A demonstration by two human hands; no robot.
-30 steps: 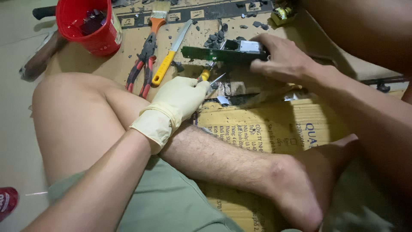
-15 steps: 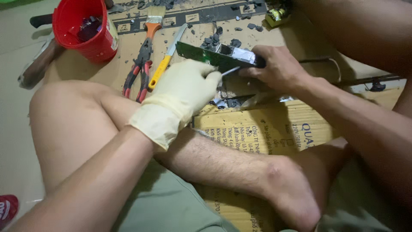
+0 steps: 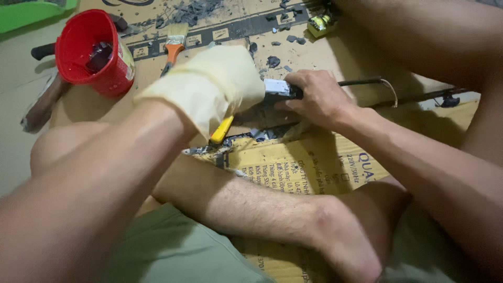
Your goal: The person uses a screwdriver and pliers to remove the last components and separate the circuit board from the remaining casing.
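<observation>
Both hands are in, middle of the frame, meeting over the same small part. The gloved left hand [image 3: 220, 84] comes in from the lower left, curled over and closed; a yellow handle [image 3: 222, 130] pokes out beneath it toward the lower middle, so it looks to be gripping a tool, though the glove hides the grip itself. Just right of it, touching, the bare right hand [image 3: 317, 97] clamps down on a pale block [image 3: 277, 87], fingers wrapped over its right end. The block sits between the two hands, its long axis running left to right, and the left hand covers the near end. How far the piece runs under the glove I cannot tell.

All of this rests on flattened cardboard [image 3: 314, 162] on the floor, littered with dark chips [image 3: 196, 10] along the top.

Upper left, a red cup [image 3: 94, 52] stands upright with something dark inside, too shadowed to name. A brush [image 3: 175, 39] lies just right of it, bristles toward the top. A hammer [image 3: 42, 102] lies left of the cup, well apart from the hands. A thin cable [image 3: 367, 82] trails off right.
</observation>
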